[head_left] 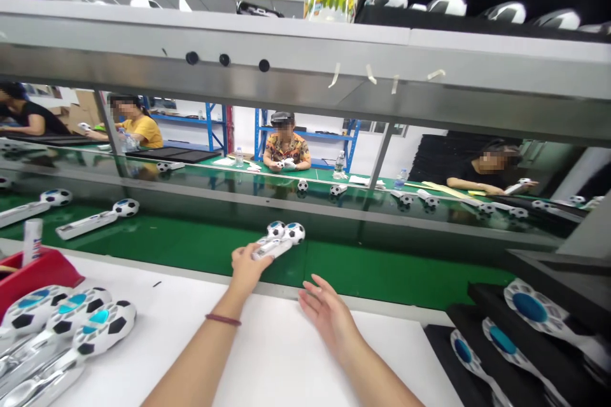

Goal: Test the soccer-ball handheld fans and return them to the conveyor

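Over the green belt point(200, 248), my left hand point(248, 268) is closed on the handles of two white wands with black-and-white soccer-ball heads point(292, 235). The wands lie side by side, with their ball ends pointing away to the right. Part of the handles is hidden by my fingers. My right hand point(329, 315) is at the near edge of the belt, above the white work surface point(277, 356). Its fingers are spread and it holds nothing.
More soccer-ball wands point(102, 331) lie at the left beside a red bin point(52, 273). Black foam trays point(443, 350) with wands stand at right. Two wands point(98, 219) lie on the belt at left. A metal shelf point(286, 32) spans overhead. Several people work across the line.
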A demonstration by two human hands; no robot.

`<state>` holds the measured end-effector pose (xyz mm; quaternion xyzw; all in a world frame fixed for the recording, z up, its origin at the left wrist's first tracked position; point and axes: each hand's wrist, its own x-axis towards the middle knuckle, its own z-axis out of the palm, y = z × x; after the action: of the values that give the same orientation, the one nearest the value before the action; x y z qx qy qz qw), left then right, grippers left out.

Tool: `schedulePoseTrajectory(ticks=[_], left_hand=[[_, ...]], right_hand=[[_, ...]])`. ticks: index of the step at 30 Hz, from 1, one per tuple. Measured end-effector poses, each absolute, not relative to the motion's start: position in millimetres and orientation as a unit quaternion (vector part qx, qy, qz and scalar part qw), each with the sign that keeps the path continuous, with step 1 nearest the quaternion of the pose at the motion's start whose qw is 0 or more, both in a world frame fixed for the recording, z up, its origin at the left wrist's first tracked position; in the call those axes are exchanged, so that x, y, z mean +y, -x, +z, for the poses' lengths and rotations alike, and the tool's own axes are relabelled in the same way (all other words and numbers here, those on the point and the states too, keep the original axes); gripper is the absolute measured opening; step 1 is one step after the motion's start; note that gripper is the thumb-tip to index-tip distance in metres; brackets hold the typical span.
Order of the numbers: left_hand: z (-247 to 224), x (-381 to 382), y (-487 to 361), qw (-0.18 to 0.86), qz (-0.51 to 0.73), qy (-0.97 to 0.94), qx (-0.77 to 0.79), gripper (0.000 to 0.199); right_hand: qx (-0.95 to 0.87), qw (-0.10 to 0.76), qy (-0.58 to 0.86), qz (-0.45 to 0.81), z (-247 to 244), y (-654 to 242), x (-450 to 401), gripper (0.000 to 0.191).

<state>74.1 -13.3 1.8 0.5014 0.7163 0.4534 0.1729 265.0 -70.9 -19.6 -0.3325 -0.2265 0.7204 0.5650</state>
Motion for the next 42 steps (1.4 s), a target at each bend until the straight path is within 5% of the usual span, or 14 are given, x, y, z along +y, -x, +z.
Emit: schedulePoseTrajectory(ticks=[12, 15, 19, 22, 26, 37, 42], left_hand=[[-9, -97, -173, 0.291, 0.541, -0.658, 0.435, 0.044], [-11, -86, -165, 0.396, 0.596, -0.602, 0.353, 0.042], [-17, -73, -164, 0.574, 0.573, -0.468, 0.350, 0.070], [-16, -72, -165, 0.635, 0.550, -0.412, 0.353, 0.070], [-9, -74, -159, 0.616, 0.567, -0.419, 0.352, 0.057], [14, -80, -146, 0.561, 0.581, -0.471, 0.354, 0.100], [14, -82, -147, 0.460, 0.562, -0.540, 0.427, 0.094]], right_hand=[[-0.131, 0.645, 0.272, 0.702, 14, -293, -66, 0.037], [-0.179, 0.675, 0.259, 0.668, 20, -300, -65, 0.038], [-0.265, 0.609, 0.219, 0.715, 27, -301, -71, 0.043], [-0.281, 0.582, 0.247, 0.722, 28, -298, -73, 0.040], [-0.230, 0.633, 0.308, 0.672, 25, -299, -65, 0.035], [-0.229, 0.655, 0.331, 0.639, 26, -303, -61, 0.051], [-0.289, 0.657, 0.322, 0.618, 31, -298, -68, 0.045]])
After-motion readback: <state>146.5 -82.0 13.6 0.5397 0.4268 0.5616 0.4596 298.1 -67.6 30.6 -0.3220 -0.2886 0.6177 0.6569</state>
